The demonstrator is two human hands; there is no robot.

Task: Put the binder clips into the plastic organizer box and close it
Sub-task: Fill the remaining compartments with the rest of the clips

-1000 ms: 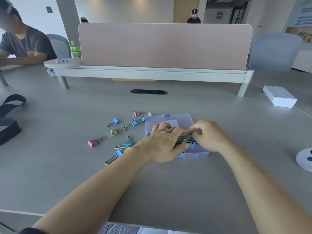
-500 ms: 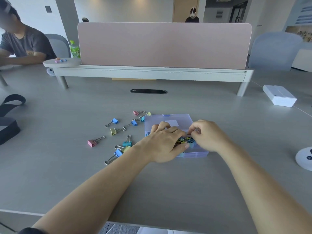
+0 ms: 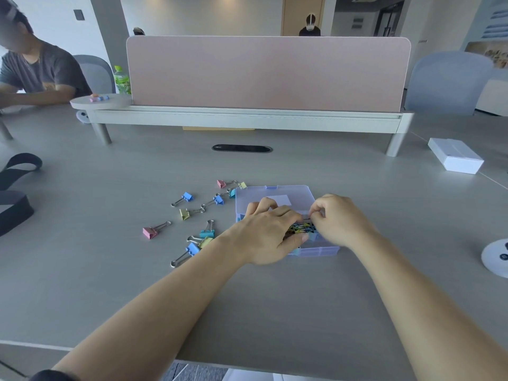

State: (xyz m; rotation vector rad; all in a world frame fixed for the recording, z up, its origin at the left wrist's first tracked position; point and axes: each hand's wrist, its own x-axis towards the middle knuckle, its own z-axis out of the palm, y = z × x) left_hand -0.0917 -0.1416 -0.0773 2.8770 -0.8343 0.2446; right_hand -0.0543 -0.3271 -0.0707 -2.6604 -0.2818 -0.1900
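A translucent lilac organizer box lies open on the grey table, its lid folded back behind it. Several coloured binder clips are packed inside. My left hand rests over the box's left half, thumb along its front edge, fingers spread on the clips. My right hand pinches the wire handle of a clip in the box. Loose clips lie to the left of the box: a pink one, a yellow one, a blue one and several more.
A pink divider screen on a raised shelf crosses the table behind. A white box sits far right, a round white object at the right edge, black straps at the left. Another person sits far left.
Both hands stay over the box with only slight finger shifts. The loose clips have not moved.
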